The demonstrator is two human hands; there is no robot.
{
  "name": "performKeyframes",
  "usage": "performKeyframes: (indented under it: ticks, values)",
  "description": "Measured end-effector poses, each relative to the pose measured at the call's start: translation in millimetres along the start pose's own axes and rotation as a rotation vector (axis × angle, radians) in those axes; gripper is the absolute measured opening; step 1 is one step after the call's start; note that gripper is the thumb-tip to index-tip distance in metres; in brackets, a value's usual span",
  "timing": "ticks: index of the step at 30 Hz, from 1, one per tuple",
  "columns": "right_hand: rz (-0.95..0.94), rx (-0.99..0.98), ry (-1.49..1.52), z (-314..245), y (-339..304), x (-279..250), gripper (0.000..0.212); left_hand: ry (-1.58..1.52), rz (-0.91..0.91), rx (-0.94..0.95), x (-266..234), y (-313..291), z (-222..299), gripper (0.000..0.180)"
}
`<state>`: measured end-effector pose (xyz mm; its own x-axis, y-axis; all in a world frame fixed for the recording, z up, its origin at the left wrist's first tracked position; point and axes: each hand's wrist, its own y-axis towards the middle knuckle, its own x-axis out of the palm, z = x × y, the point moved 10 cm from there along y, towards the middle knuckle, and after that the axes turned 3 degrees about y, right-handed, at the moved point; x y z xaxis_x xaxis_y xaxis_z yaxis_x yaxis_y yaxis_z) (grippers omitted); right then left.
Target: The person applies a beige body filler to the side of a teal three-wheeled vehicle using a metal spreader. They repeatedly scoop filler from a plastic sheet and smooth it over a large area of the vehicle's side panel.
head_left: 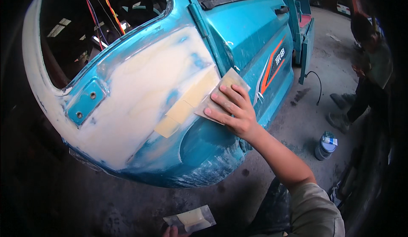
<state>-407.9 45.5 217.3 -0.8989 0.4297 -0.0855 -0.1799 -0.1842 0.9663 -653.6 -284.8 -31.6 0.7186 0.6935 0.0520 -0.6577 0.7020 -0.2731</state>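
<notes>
My right hand [240, 116] presses a thin flat putty spreader [233, 77] against the teal vehicle body, its fingers spread over the sheet, close to the door gap. Left of it runs a band of yellowish body filler [180, 111] in overlapping strokes. Around that band lies a broad pale patch [131, 105] with teal showing through in spots. At the bottom edge, my left hand [172, 232] grips a second thin flat spreader [207, 221] with a lump of yellowish filler [190, 216] on it. Only the left fingertips show.
A teal door [246, 29] with orange and white stripes stands right of the panel. Coloured wires [111, 12] hang in the front window opening. On the floor at right is a bucket [325, 148] with a tube [330, 141] on top. Another person [374, 67] stands beyond it.
</notes>
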Motion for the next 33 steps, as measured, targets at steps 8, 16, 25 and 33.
performKeyframes:
  ticks: [8,16,25,33]
  values:
    - [0.074,-0.008,0.034,18.3,34.6,-4.2,0.038,0.722,-0.03,0.332,-5.3,-11.7,15.2,0.074]
    - [0.071,0.071,0.03,15.2,-14.2,9.4,0.041,0.776,-0.031,0.247,6.0,-19.0,18.3,0.07]
    - [0.013,0.033,0.018,8.7,-0.2,-15.6,0.041,0.599,0.044,0.216,20.3,-19.9,36.3,0.048]
    - [0.088,0.009,0.031,19.8,26.3,-0.6,0.041,0.73,-0.018,0.307,28.9,-22.6,39.1,0.046]
